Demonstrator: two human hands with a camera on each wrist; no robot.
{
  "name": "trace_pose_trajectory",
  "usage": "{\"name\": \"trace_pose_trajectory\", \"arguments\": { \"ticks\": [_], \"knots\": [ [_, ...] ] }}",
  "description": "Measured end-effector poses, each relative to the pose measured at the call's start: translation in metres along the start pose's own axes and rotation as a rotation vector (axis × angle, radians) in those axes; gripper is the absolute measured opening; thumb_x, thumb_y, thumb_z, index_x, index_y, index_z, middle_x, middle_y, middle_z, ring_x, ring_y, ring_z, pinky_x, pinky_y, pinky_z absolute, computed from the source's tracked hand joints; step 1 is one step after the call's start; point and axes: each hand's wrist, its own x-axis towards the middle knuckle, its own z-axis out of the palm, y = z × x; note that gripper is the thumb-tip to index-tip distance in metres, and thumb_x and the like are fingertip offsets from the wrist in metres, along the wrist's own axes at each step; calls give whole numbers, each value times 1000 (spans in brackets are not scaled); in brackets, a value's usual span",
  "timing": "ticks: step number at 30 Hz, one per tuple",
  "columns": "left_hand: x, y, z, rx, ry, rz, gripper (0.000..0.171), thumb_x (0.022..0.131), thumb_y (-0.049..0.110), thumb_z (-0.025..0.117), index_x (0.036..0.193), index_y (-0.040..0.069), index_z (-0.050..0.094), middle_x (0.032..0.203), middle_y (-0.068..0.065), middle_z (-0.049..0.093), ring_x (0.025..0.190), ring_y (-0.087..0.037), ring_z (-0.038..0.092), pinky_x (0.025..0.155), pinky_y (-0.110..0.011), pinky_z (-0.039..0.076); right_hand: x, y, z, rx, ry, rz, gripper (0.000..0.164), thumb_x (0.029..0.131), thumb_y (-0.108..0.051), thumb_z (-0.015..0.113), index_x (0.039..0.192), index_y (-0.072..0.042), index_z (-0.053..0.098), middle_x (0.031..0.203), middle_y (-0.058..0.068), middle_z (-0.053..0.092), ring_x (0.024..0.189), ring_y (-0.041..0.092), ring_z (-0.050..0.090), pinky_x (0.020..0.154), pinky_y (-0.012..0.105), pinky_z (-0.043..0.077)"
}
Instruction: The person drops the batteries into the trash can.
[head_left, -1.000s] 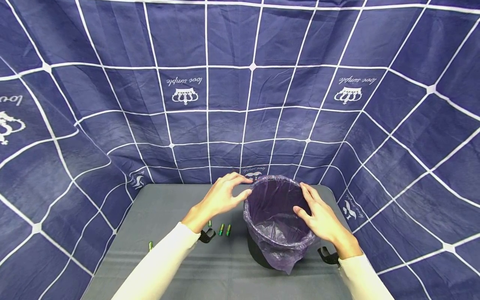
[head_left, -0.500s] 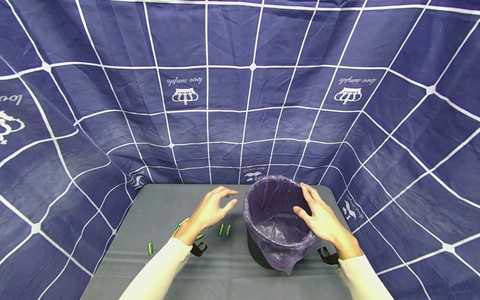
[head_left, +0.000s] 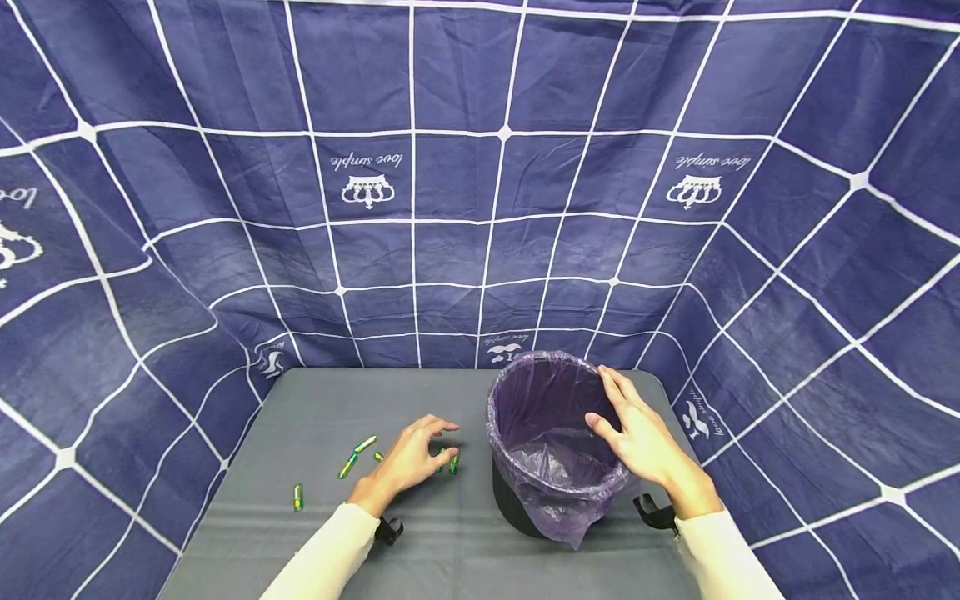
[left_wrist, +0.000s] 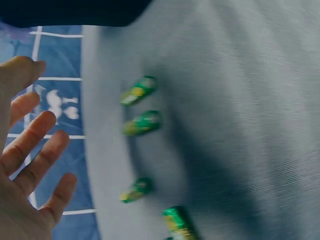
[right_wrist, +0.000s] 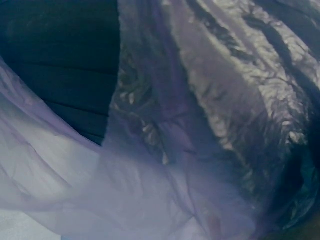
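My left hand [head_left: 412,454] hovers over the table with its fingers loosely bent and nothing in them. Just by its thumb lies a green and yellow battery [head_left: 454,463], with another partly hidden by the hand. In the left wrist view the fingers [left_wrist: 37,162] are spread apart from several batteries [left_wrist: 143,123]. On the right side of a black bin [head_left: 517,504], lined with a purple bag [head_left: 558,517], my right hand [head_left: 641,437] rests at the rim, fingers fairly straight and thumb over the opening. The bag [right_wrist: 175,125] fills most of the right wrist view, hiding that hand.
More batteries lie left of my left hand, among them one [head_left: 348,465] touching or nearly touching its neighbour [head_left: 365,443], and a lone one [head_left: 297,497] farther left. The grey table [head_left: 427,558] is bounded by a blue gridded cloth [head_left: 450,250] behind and at both sides.
My left hand has left the bin's left rim and come left and down toward the batteries, uncovering several behind its wrist. The right hand has stayed at the rim.
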Motion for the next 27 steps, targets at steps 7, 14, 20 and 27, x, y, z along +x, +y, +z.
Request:
{"name": "trace_pose_trajectory", "arguments": {
  "ticks": [7, 14, 20, 27],
  "knots": [
    [-16, -13, 19, 83, -97, -38, 50, 92, 22, 99, 138, 14, 82, 132, -7, 80, 127, -36, 76, 102, -64, 61, 0, -2, 0, 6, -6, 3, 83, 116, -37, 67, 180, 3, 34, 184, 26, 40, 165, 56, 48, 127, 78, 45],
    [-19, -21, 30, 142, -133, 8, 55, 87, 21, 101, 139, 14, 82, 135, -5, 79, 130, -33, 76, 96, -61, 62, 0, -2, -3, 8, -6, 5, 83, 116, -36, 68, 181, 2, 34, 185, 25, 39, 166, 56, 47, 128, 78, 44],
    [-17, -25, 33, 185, -150, 63, 56, 87, 16, 99, 140, 13, 82, 141, -7, 79, 132, -35, 74, 103, -62, 61, 1, -1, -3, 8, 2, 2, 83, 116, -36, 68, 181, 2, 34, 185, 24, 40, 165, 56, 48, 128, 78, 44],
    [-17, -26, 35, 202, -155, 98, 52, 87, 12, 98, 137, 13, 83, 139, -6, 81, 129, -35, 76, 106, -62, 62, -1, 1, 1, 7, 7, -5, 82, 115, -35, 69, 179, 4, 36, 184, 24, 40, 166, 55, 48, 128, 77, 45]
  ]
}}
